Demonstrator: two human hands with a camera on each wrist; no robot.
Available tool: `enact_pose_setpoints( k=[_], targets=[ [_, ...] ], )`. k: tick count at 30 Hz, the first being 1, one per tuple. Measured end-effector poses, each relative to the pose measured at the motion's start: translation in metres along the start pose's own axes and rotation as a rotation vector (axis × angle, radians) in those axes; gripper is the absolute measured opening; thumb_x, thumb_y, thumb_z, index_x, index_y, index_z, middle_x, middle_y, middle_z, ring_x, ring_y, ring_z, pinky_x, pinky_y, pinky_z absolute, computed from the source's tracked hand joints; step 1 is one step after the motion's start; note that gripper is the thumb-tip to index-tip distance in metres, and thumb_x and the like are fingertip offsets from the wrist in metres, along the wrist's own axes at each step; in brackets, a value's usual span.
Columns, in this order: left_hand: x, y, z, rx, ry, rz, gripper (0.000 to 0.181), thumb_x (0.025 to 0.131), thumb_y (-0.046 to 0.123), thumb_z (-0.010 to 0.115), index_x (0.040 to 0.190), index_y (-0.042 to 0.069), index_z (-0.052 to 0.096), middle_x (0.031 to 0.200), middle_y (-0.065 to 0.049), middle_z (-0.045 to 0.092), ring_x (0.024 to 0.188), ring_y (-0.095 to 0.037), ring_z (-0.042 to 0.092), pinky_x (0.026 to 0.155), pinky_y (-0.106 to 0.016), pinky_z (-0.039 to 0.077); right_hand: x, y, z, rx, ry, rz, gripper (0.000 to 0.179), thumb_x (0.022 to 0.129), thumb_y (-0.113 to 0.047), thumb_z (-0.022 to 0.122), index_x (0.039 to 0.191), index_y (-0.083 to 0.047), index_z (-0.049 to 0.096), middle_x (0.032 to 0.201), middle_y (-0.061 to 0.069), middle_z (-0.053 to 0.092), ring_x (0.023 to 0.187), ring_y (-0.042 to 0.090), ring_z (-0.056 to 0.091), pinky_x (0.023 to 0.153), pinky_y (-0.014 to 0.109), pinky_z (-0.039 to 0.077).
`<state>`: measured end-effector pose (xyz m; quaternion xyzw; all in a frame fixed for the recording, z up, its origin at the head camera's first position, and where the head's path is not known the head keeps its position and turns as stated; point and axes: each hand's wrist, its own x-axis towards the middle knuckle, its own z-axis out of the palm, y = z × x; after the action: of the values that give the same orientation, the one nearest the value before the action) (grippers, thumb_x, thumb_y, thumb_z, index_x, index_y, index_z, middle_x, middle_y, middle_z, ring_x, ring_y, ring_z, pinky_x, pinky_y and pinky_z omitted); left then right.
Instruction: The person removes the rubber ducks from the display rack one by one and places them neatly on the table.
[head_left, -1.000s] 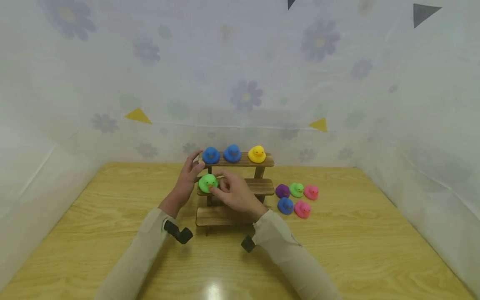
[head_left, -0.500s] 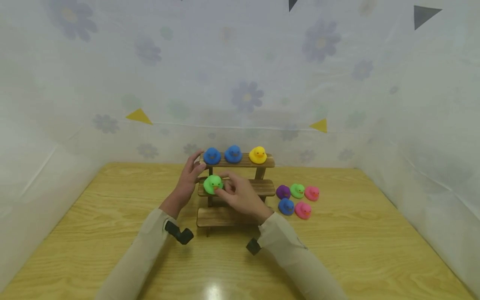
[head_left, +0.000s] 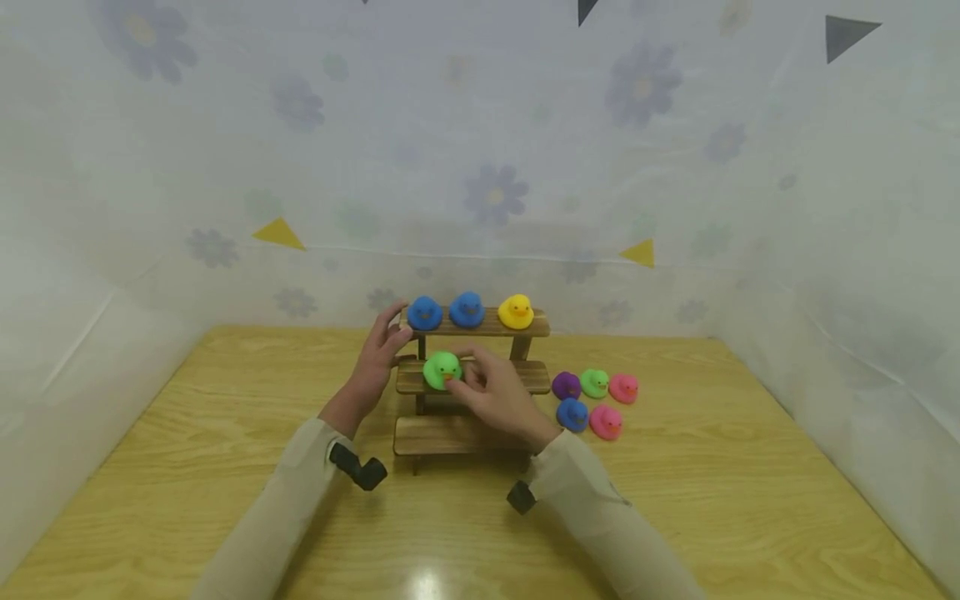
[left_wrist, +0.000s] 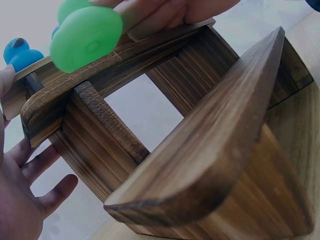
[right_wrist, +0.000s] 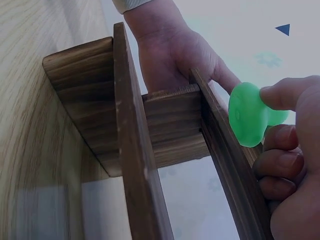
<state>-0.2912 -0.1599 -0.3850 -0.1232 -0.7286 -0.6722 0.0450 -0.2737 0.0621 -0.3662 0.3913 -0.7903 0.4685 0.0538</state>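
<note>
The held duck is green, the stand streaked brown, the backdrop white with purple flowers.

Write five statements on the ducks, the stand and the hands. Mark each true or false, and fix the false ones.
1. The right hand holds a green duck. True.
2. The top step of the stand bears three ducks. True.
3. All three of those are blue. False: the one at the right end is a yellow duck.
4. The left hand holds a duck too. False: it is at the stand's left end, with no duck in it.
5. A purple duck sits on the bottom step. False: it sits on the table, right of the stand.
</note>
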Motion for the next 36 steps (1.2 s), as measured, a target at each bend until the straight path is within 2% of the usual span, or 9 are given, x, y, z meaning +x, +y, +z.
enact_pose_setpoints(
  k=[9,15,19,24,28,31,36],
  targets=[
    [0.0,0.002,-0.001,0.007,0.011,-0.005,0.056,0.103,0.037,0.039,0.154,0.026,0.019,0.154,-0.016,0.029,0.139,-0.035,0.033,0.107,-0.063,0.024,-0.008,0.001,-0.012,-0.029,0.047,0.039,0.03,0.092,-0.012,0.065,0.121,-0.005,0.057,0.058,-0.005,0.038,0.048,0.004,0.03,0.053,0.021,0.031],
    [-0.001,0.001,-0.004,0.019,0.021,-0.005,0.057,0.103,0.037,0.039,0.155,0.023,0.018,0.154,-0.017,0.029,0.138,-0.036,0.034,0.106,-0.063,0.026,-0.013,0.004,-0.017,-0.018,0.037,0.061,0.032,0.093,-0.012,0.063,0.123,-0.006,0.054,0.059,-0.005,0.037,0.049,0.004,0.029,0.052,0.021,0.03],
    [-0.002,0.0,-0.005,0.021,0.025,-0.002,0.056,0.103,0.036,0.038,0.154,0.024,0.019,0.152,-0.018,0.031,0.138,-0.037,0.034,0.106,-0.062,0.026,-0.015,0.005,-0.021,-0.016,0.032,0.057,0.032,0.094,-0.012,0.062,0.124,-0.006,0.052,0.059,-0.004,0.037,0.049,0.005,0.029,0.052,0.022,0.031],
    [-0.004,0.003,-0.005,0.017,0.023,0.001,0.055,0.102,0.037,0.039,0.154,0.026,0.02,0.155,-0.016,0.026,0.14,-0.037,0.031,0.106,-0.063,0.025,-0.019,0.006,-0.028,-0.042,0.046,0.08,0.033,0.093,-0.01,0.063,0.124,-0.004,0.052,0.06,-0.004,0.037,0.05,0.004,0.03,0.057,0.021,0.035],
    [-0.003,0.005,-0.004,0.013,0.018,0.001,0.056,0.102,0.038,0.039,0.154,0.025,0.02,0.157,-0.015,0.022,0.141,-0.037,0.029,0.107,-0.063,0.025,-0.022,0.006,-0.032,-0.057,0.066,0.094,0.034,0.093,-0.004,0.062,0.124,0.002,0.051,0.059,-0.005,0.036,0.049,0.0,0.029,0.056,0.02,0.033],
    [-0.003,0.005,-0.004,0.012,0.018,-0.002,0.056,0.103,0.038,0.039,0.154,0.025,0.019,0.156,-0.016,0.024,0.14,-0.037,0.029,0.106,-0.063,0.025,-0.023,-0.006,-0.037,-0.035,0.071,0.09,0.032,0.092,0.001,0.06,0.122,0.006,0.051,0.058,-0.004,0.035,0.049,-0.001,0.026,0.054,0.02,0.029],
    [-0.004,0.005,-0.005,0.006,0.022,-0.003,0.056,0.103,0.036,0.039,0.154,0.024,0.02,0.153,-0.018,0.028,0.139,-0.038,0.031,0.106,-0.063,0.026,-0.026,-0.029,-0.043,-0.034,0.056,0.102,0.029,0.093,0.0,0.059,0.12,0.007,0.051,0.058,-0.004,0.034,0.048,-0.001,0.026,0.053,0.02,0.029]
  ],
)
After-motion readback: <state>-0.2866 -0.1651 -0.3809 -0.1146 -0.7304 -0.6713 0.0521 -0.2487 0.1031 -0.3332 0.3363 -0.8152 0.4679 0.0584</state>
